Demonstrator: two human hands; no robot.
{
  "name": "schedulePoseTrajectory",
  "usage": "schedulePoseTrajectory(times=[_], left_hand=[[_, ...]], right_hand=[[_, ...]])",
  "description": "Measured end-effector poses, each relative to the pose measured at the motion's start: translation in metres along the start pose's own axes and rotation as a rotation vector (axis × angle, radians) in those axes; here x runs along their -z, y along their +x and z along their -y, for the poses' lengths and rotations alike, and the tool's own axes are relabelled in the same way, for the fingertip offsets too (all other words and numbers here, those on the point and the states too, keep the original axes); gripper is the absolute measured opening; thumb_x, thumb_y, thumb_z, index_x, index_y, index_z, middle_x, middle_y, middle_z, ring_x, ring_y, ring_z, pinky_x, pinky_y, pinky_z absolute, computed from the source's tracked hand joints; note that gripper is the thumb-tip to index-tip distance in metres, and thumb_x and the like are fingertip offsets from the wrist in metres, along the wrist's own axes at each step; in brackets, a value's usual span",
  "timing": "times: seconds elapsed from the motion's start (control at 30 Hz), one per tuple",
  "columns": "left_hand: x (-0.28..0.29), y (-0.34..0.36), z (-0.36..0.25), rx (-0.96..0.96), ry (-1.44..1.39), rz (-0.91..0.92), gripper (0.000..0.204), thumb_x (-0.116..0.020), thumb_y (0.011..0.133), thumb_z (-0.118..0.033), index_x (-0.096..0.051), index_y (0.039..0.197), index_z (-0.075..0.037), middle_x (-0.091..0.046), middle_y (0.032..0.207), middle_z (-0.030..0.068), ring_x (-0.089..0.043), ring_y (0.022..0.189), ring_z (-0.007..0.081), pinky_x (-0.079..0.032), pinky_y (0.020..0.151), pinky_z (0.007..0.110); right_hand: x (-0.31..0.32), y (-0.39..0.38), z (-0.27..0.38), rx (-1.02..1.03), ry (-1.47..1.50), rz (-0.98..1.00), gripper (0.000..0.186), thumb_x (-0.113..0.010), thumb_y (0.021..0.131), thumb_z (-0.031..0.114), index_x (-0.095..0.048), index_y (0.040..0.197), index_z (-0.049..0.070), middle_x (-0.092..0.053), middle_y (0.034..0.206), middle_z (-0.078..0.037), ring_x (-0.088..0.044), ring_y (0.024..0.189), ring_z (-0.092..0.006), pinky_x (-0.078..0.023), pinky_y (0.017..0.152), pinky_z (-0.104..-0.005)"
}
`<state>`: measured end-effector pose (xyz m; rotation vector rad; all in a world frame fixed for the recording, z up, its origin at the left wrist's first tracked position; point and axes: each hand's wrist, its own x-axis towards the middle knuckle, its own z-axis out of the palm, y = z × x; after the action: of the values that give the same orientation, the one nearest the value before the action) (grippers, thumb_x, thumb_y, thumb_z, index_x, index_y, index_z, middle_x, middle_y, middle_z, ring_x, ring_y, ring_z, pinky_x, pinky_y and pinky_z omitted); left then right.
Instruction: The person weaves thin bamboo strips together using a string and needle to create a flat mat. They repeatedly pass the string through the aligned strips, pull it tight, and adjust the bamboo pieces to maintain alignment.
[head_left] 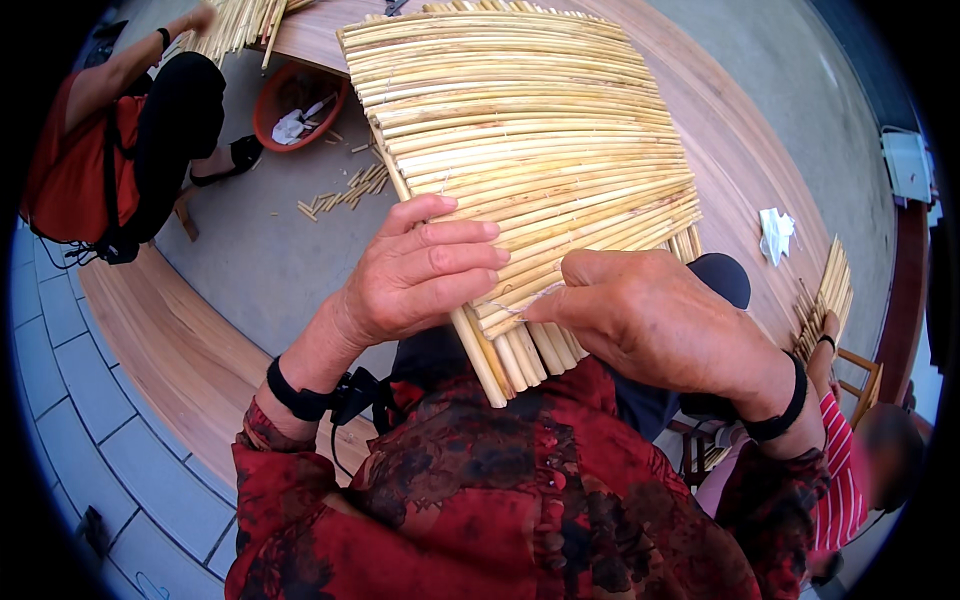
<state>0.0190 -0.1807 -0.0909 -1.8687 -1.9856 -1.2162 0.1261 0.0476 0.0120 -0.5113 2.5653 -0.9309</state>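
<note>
A mat of pale yellow reeds [520,110], bound in rows with thin thread, lies over a bundle of reeds [520,355] above my lap. My left hand [410,270] grips its left edge, fingers extended over the top and thumb out of sight. My right hand [650,320] is pinched at the lower edge of the mat on a thin thread [540,298], a little right of my left fingertips.
A curved wooden bench [730,150] runs behind the mat, with a white crumpled tissue [776,235]. An orange basin [285,140] and scattered short reeds [345,195] lie on the floor. One person [100,175] handles reeds at upper left, another [835,470] at right.
</note>
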Motion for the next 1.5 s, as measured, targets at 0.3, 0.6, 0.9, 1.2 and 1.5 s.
schedulePoseTrajectory(times=[0.3,0.6,0.9,1.2,1.5], left_hand=[[-0.002,0.001,-0.001,0.008,0.005,-0.030,0.016,-0.069,0.079,-0.007,-0.067,0.094,-0.011,-0.071,0.106,0.0037,-0.068,0.104,0.0219,-0.043,0.100,0.042],[-0.003,0.002,-0.001,-0.016,0.018,-0.047,0.016,-0.068,0.079,-0.006,-0.067,0.094,-0.010,-0.071,0.104,0.0037,-0.068,0.102,0.0221,-0.044,0.098,0.042],[0.003,0.008,-0.002,-0.033,0.006,-0.022,0.019,-0.069,0.080,-0.004,-0.066,0.098,-0.010,-0.071,0.104,0.0044,-0.068,0.103,0.0240,-0.044,0.097,0.043],[0.002,0.007,-0.004,-0.016,0.020,-0.010,0.020,-0.070,0.080,-0.006,-0.067,0.100,-0.011,-0.071,0.105,0.0037,-0.067,0.103,0.0232,-0.043,0.099,0.042],[0.000,0.008,-0.004,-0.022,0.040,-0.030,0.022,-0.072,0.080,-0.005,-0.067,0.100,-0.012,-0.071,0.105,0.0034,-0.068,0.103,0.0225,-0.044,0.099,0.041]], right_hand=[[0.010,0.011,0.008,0.061,-0.097,0.071,0.017,-0.062,0.079,0.004,-0.068,0.094,0.008,-0.057,0.079,-0.011,-0.062,0.076,-0.0343,-0.050,0.064,-0.0425],[0.013,0.018,0.019,0.060,-0.214,0.131,0.022,-0.060,0.072,0.002,-0.065,0.093,0.006,-0.058,0.083,-0.012,-0.062,0.078,-0.0346,-0.051,0.065,-0.0433],[0.035,0.006,0.006,0.094,-0.217,0.077,0.007,-0.060,0.081,0.011,-0.059,0.082,0.004,-0.060,0.082,-0.014,-0.065,0.076,-0.0352,-0.052,0.065,-0.0442],[0.038,0.001,0.007,0.192,-0.327,0.081,0.006,-0.059,0.079,0.008,-0.059,0.084,0.005,-0.062,0.076,-0.011,-0.067,0.074,-0.0323,-0.053,0.060,-0.0421],[0.045,0.010,0.012,0.200,-0.313,0.171,0.007,-0.058,0.079,0.007,-0.059,0.084,0.003,-0.065,0.077,-0.014,-0.068,0.076,-0.0335,-0.054,0.063,-0.0425]])
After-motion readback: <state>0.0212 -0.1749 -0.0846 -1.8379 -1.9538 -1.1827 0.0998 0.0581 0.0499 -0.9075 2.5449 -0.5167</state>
